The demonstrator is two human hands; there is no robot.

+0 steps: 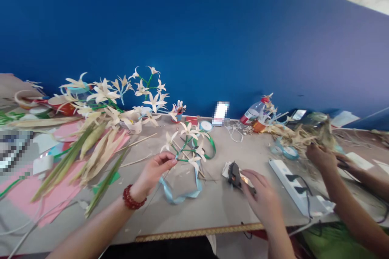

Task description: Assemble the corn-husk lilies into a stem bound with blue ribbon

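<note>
My left hand (pixel 154 172), with a red bead bracelet at the wrist, pinches the green stem of a sprig of cream paper flowers (pixel 190 141) held just above the table. My right hand (pixel 261 196) reaches onto a black glue gun (pixel 234 175) that lies on the table; its fingers curl over the gun's rear. A loop of light blue ribbon (pixel 182 194) lies below the flowers, and a green ribbon (pixel 211 147) curls behind them.
Corn husks and leaves (pixel 91 149) lie on pink paper at the left, with more husk flowers (pixel 106 97) behind. A white power strip (pixel 296 188) lies at the right. Another person's hands (pixel 322 158) work dry husks at the far right. A plastic bottle (pixel 253 111) stands against the blue wall.
</note>
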